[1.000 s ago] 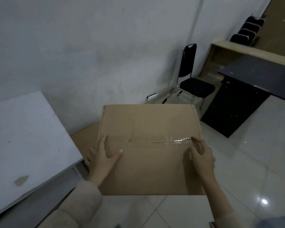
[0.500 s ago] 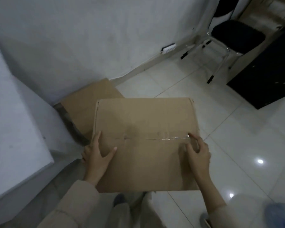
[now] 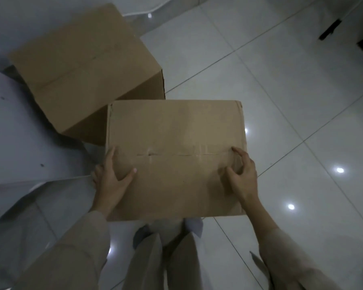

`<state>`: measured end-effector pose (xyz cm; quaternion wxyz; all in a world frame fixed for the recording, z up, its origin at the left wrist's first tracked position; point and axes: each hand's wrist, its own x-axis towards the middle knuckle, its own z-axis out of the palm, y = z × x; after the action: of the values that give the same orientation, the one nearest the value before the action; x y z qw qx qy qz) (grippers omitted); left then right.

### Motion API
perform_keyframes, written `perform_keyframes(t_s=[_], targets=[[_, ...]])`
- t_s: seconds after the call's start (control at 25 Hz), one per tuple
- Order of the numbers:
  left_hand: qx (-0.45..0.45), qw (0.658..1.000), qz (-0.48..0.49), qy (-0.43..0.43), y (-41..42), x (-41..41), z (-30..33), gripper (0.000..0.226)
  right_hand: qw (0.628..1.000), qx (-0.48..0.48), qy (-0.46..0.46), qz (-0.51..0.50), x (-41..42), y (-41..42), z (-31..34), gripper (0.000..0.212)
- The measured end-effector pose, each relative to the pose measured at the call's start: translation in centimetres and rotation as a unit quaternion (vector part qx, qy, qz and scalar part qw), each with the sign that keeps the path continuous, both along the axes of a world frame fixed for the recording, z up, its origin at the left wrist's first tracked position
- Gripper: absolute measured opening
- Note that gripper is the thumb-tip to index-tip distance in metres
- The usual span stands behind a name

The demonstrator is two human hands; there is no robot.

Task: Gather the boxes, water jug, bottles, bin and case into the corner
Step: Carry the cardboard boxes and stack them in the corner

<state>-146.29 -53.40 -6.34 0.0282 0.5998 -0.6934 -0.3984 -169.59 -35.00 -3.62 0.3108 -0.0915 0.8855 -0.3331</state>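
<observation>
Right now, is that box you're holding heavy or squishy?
Probably not very heavy: the hands, left hand and right hand, carry the held box by its sides alone. Its top looks a little dented around the taped seam, so the cardboard likely gives when pressed.

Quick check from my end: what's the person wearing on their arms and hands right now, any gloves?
No gloves: the left hand and the right hand are both bare. Each arm is in a loose beige long sleeve ending at about the wrist. The left thumbnail looks pale. No rings, watch or markings are visible.
</observation>
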Motion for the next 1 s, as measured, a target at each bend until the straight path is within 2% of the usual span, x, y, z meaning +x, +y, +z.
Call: perform_keyframes(t_s=[0.12, 0.28, 0.36, 0.48, 0.6, 0.8, 1.0], targets=[[0.018, 0.999, -0.023, -0.018, -2.3, 0.6, -4.2, 0.087, 0.998, 0.001, -0.039, 0.045, -0.9, -2.2, -3.7, 0.065], [0.082, 0.993, -0.082, -0.032, -3.6, 2.3, -6.5, 0.089, 0.992, 0.025, -0.077, 0.094, -1.6, -3.3, -5.5, 0.058], [0.091, 0.993, -0.068, -0.043, -3.6, 2.2, -5.9, 0.083, 0.987, 0.063, -0.081, 0.12, -1.8, -3.3, -5.1, 0.056], [0.026, 0.994, -0.075, -0.079, -3.0, 0.4, -3.2, 0.061, 0.983, 0.085, -0.078, 0.143, -1.5, -3.9, -3.0, 0.048], [0.014, 0.992, -0.116, -0.047, -2.5, -2.6, 1.5, 0.043, 0.985, 0.044, -0.088, 0.143, -1.1, -5.2, 1.4, 0.043], [0.016, 0.986, -0.15, 0.068, -2.7, -7.1, 13.5, 0.033, 0.981, -0.067, -0.109, 0.143, -0.6, -6.6, 12.6, 0.037], [0.003, 0.969, -0.195, 0.153, -3.2, -9.2, 26.7, 0.021, 0.987, -0.151, -0.024, 0.04, -1.5, -2.0, 26.8, 0.03]])
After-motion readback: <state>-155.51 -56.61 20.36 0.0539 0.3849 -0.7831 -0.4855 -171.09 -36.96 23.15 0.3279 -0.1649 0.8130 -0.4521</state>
